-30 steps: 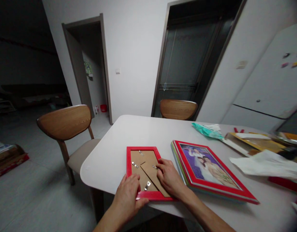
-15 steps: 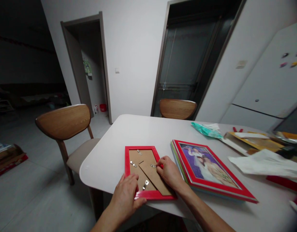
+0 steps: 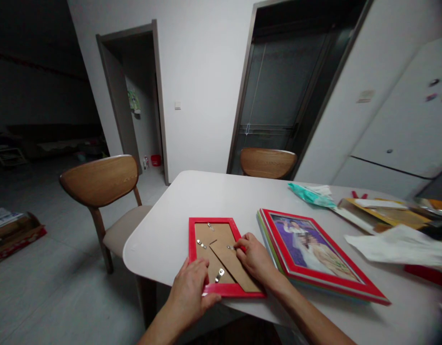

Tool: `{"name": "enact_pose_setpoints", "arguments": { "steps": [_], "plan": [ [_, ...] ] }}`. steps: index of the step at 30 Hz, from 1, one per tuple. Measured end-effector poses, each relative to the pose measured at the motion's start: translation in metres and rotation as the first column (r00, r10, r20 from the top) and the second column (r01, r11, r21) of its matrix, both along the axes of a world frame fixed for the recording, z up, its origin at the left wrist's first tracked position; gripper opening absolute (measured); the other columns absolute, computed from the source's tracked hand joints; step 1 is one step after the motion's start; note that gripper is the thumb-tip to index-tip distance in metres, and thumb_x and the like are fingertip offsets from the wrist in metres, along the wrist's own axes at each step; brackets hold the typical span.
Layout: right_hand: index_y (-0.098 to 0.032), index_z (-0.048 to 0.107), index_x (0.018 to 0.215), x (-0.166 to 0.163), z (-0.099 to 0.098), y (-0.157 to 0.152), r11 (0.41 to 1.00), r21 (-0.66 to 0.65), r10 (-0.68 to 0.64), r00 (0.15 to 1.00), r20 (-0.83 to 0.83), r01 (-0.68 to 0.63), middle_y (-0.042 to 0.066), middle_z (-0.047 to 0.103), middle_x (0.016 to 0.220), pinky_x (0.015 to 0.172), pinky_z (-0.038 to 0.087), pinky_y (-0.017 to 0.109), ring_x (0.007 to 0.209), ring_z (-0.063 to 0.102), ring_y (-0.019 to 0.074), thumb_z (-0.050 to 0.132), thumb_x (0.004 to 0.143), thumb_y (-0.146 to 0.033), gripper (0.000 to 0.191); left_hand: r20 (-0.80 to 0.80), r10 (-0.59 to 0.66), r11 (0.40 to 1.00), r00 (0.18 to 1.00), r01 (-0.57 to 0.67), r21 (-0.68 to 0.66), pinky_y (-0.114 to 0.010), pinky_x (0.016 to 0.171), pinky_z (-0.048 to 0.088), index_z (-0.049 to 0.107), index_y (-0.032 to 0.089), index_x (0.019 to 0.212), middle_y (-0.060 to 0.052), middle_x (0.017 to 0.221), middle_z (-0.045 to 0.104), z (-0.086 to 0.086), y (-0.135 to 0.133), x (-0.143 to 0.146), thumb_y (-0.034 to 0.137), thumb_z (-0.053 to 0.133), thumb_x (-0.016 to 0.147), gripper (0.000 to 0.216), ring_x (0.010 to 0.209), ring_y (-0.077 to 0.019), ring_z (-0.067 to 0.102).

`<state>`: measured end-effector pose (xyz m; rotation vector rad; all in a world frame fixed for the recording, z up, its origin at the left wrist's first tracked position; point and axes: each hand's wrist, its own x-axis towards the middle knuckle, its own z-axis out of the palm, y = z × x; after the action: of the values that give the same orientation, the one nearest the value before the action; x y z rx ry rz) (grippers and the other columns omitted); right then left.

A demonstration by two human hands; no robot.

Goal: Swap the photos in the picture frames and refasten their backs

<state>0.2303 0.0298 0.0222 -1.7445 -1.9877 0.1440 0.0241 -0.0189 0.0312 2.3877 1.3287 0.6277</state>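
Observation:
A red picture frame (image 3: 228,290) lies face down on the table, its brown backing board (image 3: 214,235) showing. Small metal clips sit along the inner edges, one of them a lower clip (image 3: 219,274). A slanting brown stand flap (image 3: 238,275) rests over the board. My left hand (image 3: 192,282) is closed round the frame's lower left corner, thumb along the bottom edge. On the right edge, my right hand (image 3: 255,258) is closed, its fingertips bent at the right clip (image 3: 230,247); the fingers partly hide that edge.
Right of my hand lies a stack of frames, topped by a red-framed photo (image 3: 314,244). Beyond are a teal and white packet (image 3: 310,195), white paper (image 3: 397,243) and a yellow envelope (image 3: 389,213). Wooden chairs stand at the left (image 3: 102,182) and far side (image 3: 267,163).
The view has shifted slightly, so everything appears a little farther right. Both hands keep almost the same hold on the picture frame.

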Motion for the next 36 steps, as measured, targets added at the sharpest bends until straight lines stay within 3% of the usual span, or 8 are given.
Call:
{"name": "enact_pose_setpoints", "arguments": {
  "steps": [4,6,10,12,15,22,29,36],
  "plan": [
    [-0.016,0.062,0.078,0.001,-0.002,-0.002,1.000,0.024,0.014,1.000,-0.012,-0.013,0.005,0.049,0.077,0.070,0.039,0.026,0.073,0.049,0.0148,0.040,0.073,-0.016,0.023,0.006,0.005,1.000,1.000,-0.005,-0.009,-0.047,0.096,0.028,0.055,0.017,0.092,-0.010,0.111,0.057,-0.003,0.001,-0.001,0.029,0.070,0.057,0.041,0.107,-0.0256,0.047],
    [-0.016,0.062,0.085,-0.001,-0.001,-0.008,0.996,0.071,0.050,0.999,-0.018,-0.049,0.007,0.052,0.083,0.075,0.038,0.029,0.081,0.049,0.0169,0.041,0.074,-0.018,0.024,0.006,-0.003,1.000,1.000,0.003,-0.015,-0.047,0.097,0.027,0.056,0.017,0.088,-0.010,0.111,0.057,-0.003,0.001,-0.001,0.030,0.070,0.057,0.036,0.108,-0.0252,0.047],
    [-0.023,0.064,0.084,-0.015,0.009,-0.028,0.957,0.090,0.279,0.960,-0.025,-0.276,0.007,0.054,0.096,0.079,0.037,0.035,0.091,0.046,0.0195,0.047,0.075,-0.023,0.020,0.006,-0.017,1.000,1.000,0.017,-0.013,-0.044,0.097,0.028,0.057,0.018,0.073,-0.010,0.116,0.054,-0.002,0.001,-0.003,0.027,0.070,0.057,0.023,0.108,-0.0241,0.046],
    [-0.025,0.065,0.078,-0.024,0.016,-0.040,0.915,0.042,0.401,0.916,-0.025,-0.400,0.005,0.055,0.093,0.077,0.038,0.034,0.088,0.047,0.0181,0.048,0.074,-0.023,0.018,0.007,-0.009,1.000,1.000,0.009,-0.007,-0.044,0.097,0.028,0.057,0.017,0.075,-0.010,0.113,0.055,-0.003,0.002,-0.003,0.026,0.070,0.058,0.023,0.107,-0.0239,0.047],
    [-0.027,0.065,0.079,-0.034,0.024,-0.051,0.876,0.010,0.483,0.876,0.002,-0.483,0.004,0.055,0.090,0.080,0.036,0.035,0.089,0.046,0.0177,0.047,0.076,-0.024,0.018,0.028,-0.009,1.000,1.000,0.009,0.010,-0.044,0.097,0.028,0.056,0.018,0.079,-0.009,0.110,0.057,-0.005,0.003,-0.003,0.027,0.068,0.060,0.024,0.105,-0.0232,0.049],
    [-0.023,0.063,0.076,-0.035,0.023,-0.052,0.859,0.022,0.512,0.859,-0.022,-0.512,0.004,0.053,0.089,0.083,0.034,0.035,0.090,0.043,0.0173,0.047,0.074,-0.019,0.016,0.028,-0.037,0.999,0.999,0.036,0.025,-0.044,0.096,0.030,0.057,0.017,0.081,-0.009,0.108,0.058,-0.007,0.008,-0.006,0.030,0.068,0.060,0.027,0.105,-0.0240,0.048],
    [-0.019,0.059,0.067,-0.037,0.013,-0.045,0.860,0.050,0.510,0.859,-0.046,-0.508,0.003,0.052,0.079,0.075,0.037,0.033,0.083,0.043,0.0167,0.047,0.070,-0.011,0.015,0.044,-0.021,1.000,0.999,0.020,0.014,-0.043,0.096,0.031,0.056,0.017,0.076,-0.008,0.105,0.059,-0.004,0.008,-0.006,0.026,0.071,0.057,0.025,0.102,-0.0226,0.051],
    [-0.020,0.063,0.076,-0.034,0.011,-0.040,0.855,0.051,0.519,0.846,-0.125,-0.517,0.005,0.052,0.086,0.076,0.038,0.033,0.085,0.045,0.0166,0.044,0.069,-0.007,0.024,0.047,-0.024,0.999,0.999,0.025,-0.026,-0.042,0.094,0.033,0.055,0.017,0.072,-0.009,0.109,0.057,-0.007,0.007,-0.008,0.025,0.071,0.057,0.023,0.107,-0.0252,0.047]
  ]
}}
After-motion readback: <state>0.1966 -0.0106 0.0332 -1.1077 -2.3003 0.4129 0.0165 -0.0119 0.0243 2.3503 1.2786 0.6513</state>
